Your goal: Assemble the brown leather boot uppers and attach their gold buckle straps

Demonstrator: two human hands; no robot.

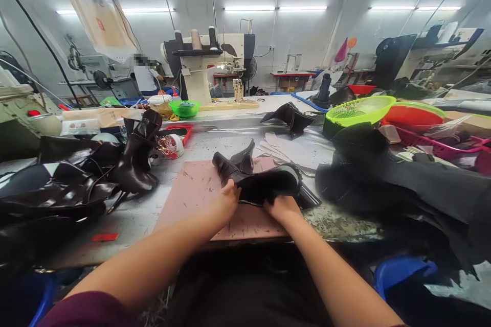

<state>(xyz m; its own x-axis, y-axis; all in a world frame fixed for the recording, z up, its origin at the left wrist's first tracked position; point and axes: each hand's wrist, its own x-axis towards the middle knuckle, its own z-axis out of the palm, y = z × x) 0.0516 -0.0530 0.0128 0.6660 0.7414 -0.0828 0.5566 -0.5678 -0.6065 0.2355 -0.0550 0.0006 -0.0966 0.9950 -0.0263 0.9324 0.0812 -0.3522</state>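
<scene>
A dark leather boot upper [264,184] lies over the pink mat [187,194], its black inside facing me. My left hand [230,196] grips its left part, thumb on top and fingers folded around the edge. At the lower right edge of the same piece, my right hand [282,209] is closed, with its fingertips hidden inside or behind the dark material. Another black leather piece [289,118] rests farther back, and pale cut sheets [282,153] lie just behind the mat.
Shiny dark boots [138,158] pile up at the left. Black material [399,199] covers the right side. A red tray [186,134], green basket [184,108] and yellow-green basket [360,111] stand farther back, near a sewing machine [199,71]. Blue bins [402,271] sit below the table.
</scene>
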